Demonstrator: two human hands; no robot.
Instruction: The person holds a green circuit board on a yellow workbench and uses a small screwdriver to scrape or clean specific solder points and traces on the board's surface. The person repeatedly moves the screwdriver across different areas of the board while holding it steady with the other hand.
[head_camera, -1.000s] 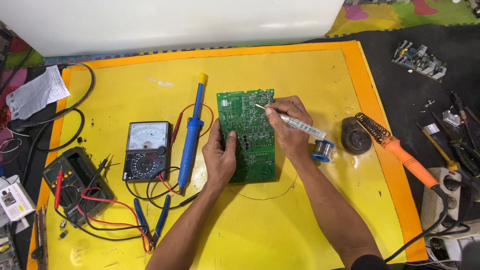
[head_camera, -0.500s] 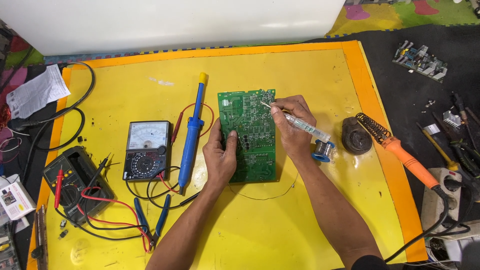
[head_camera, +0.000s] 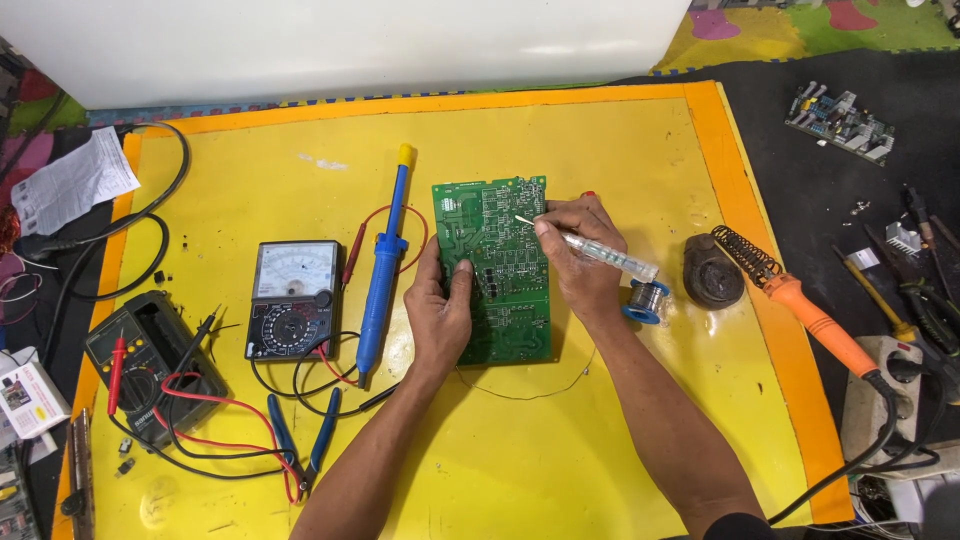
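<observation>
A green circuit board (head_camera: 505, 240) lies flat on the yellow mat (head_camera: 620, 160). My left hand (head_camera: 440, 310) rests on the board's left edge, fingers pressing it down. My right hand (head_camera: 580, 255) grips a clear syringe-like tube (head_camera: 605, 255) like a pen, its white tip touching the board's upper right area. A spool of solder wire (head_camera: 643, 299) sits just right of my right wrist, and a thin wire trails below the board.
A blue desoldering pump (head_camera: 385, 260) and an analog multimeter (head_camera: 293, 298) lie left of the board. A second black meter (head_camera: 150, 360) with red leads and blue-handled pliers (head_camera: 300, 450) sit lower left. An orange soldering iron (head_camera: 810, 315) rests in its stand at right, near scattered tools.
My right hand shifted slightly, moving the tube's tip a little lower on the board's upper right. My left hand stayed on the board.
</observation>
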